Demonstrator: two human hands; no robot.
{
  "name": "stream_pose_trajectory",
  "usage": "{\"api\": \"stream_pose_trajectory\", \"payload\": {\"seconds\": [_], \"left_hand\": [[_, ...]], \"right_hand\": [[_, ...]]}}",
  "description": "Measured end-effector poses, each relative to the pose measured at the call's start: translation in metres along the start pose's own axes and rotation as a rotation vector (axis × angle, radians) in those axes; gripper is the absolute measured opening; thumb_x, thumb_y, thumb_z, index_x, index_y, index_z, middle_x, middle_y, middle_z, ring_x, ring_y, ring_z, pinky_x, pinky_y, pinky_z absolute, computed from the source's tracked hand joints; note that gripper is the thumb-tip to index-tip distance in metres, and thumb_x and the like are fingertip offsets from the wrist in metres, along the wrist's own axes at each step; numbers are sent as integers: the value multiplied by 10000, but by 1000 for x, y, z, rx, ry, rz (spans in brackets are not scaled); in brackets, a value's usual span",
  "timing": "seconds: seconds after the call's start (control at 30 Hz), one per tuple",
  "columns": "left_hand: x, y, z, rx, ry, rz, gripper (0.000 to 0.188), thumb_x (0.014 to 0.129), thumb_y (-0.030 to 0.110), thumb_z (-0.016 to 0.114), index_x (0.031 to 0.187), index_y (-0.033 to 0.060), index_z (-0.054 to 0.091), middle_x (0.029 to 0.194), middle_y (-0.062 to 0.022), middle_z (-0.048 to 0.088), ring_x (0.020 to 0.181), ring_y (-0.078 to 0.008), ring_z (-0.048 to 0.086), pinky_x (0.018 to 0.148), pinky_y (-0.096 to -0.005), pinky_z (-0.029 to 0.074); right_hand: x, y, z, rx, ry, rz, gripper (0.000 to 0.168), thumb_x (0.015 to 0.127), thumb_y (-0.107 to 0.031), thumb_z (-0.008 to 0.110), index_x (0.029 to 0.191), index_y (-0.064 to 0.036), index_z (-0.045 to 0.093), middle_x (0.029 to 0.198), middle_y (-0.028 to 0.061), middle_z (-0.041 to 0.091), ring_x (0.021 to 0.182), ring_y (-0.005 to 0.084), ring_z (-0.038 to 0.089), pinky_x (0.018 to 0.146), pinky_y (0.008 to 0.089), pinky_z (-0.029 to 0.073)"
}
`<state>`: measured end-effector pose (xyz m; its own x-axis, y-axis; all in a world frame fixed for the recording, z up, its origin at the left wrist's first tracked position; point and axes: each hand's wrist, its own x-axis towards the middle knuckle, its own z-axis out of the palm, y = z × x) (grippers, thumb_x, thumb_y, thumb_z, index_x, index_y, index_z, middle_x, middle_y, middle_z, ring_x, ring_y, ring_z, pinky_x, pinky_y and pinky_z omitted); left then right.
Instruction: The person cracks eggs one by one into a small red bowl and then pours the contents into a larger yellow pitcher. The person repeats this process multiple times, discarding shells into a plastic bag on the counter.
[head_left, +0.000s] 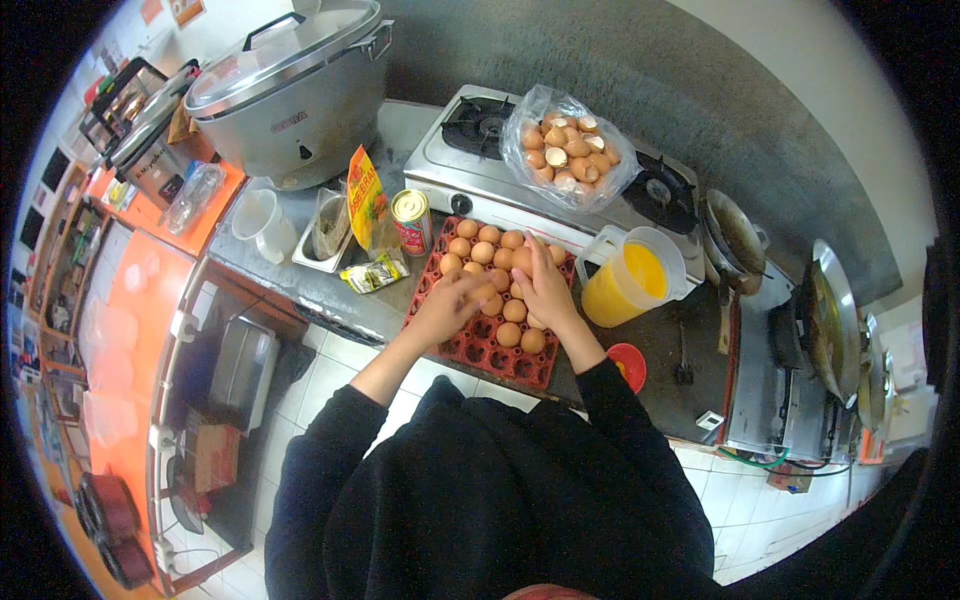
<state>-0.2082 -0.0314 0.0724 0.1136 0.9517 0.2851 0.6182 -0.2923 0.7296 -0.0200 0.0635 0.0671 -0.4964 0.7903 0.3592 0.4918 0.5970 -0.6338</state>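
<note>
A red plastic egg tray (491, 360) lies on the dark counter, with brown eggs (514, 310) in many of its cups and bare cups along its near side. My left hand (452, 304) is over the tray's middle, blurred, fingers spread; whether it grips an egg cannot be told. My right hand (547, 289) is at the right part of the tray, its fingers around a brown egg (523, 259). To the right stands a clear plastic jug (619, 289) of yellow beaten egg. Beyond the tray, a plastic bag of cracked eggshells (568, 154) rests on the gas stove (465, 174).
A small red bowl (627, 366) and a dark utensil (682, 360) lie right. At left are a tin can (412, 221), a yellow packet (365, 199), a metal container (322, 251), an empty plastic jug (264, 223) and a large rice cooker (300, 97). Woks (829, 322) stand far right.
</note>
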Motion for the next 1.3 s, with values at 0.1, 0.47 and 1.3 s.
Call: {"api": "stream_pose_trajectory", "payload": {"seconds": [0.1, 0.47, 1.3], "left_hand": [[22, -4, 13, -650, 26, -338, 338, 946, 251, 520, 1252, 114, 480, 1114, -61, 531, 986, -215, 582, 761, -330, 495], [43, -37, 66, -1528, -51, -775, 356, 1004, 398, 332, 1267, 194, 459, 999, -18, 583, 731, -95, 545, 600, -223, 465], [40, -25, 54, -1300, 126, -662, 312, 960, 289, 463, 1219, 164, 342, 1043, -50, 531, 762, -139, 536, 610, -239, 433]], "right_hand": [[-11, -17, 1, 108, 164, -57, 537, 847, -130, 576, 1319, -11, 349, 1264, 227, 432, 1175, 408, 435, 1023, 456, 342], [-16, -9, 2, -26, 244, -213, 563, 782, -88, 616, 1289, -30, 378, 1253, 206, 416, 1150, 403, 424, 1016, 478, 333], [-18, 21, 7, -481, -104, 126, 547, 815, -167, 614, 1328, -94, 439, 1183, 132, 520, 1065, 359, 509, 898, 456, 440]]}}
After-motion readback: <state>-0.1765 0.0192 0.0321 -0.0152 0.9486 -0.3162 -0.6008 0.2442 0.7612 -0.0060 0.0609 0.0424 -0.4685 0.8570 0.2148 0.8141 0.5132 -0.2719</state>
